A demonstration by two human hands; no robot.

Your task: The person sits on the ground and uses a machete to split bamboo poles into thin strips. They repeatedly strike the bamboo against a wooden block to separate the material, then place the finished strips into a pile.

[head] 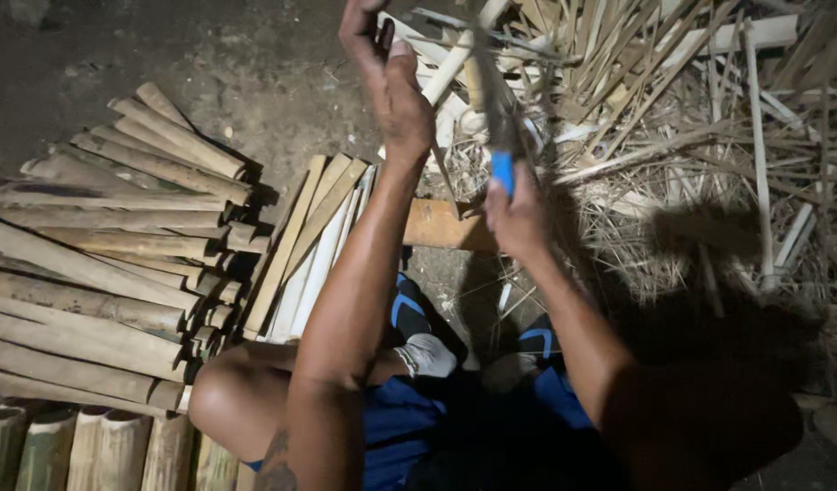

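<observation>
Where split bamboo [119,264] lies stacked, dark dirt floor [246,64], strewn shavings [673,209].

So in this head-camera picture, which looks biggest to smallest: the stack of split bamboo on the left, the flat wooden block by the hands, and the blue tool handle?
1. Stack of split bamboo pieces, by far the largest.
2. Flat orange-brown wooden block.
3. Blue tool handle, smallest; the right hand partly covers it, so its full size is hidden.

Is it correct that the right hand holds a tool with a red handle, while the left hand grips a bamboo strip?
Not quite. In the head view, the handle of the tool in the right hand is blue, not red. The rest holds: the left hand grips a pale bamboo strip.
</observation>
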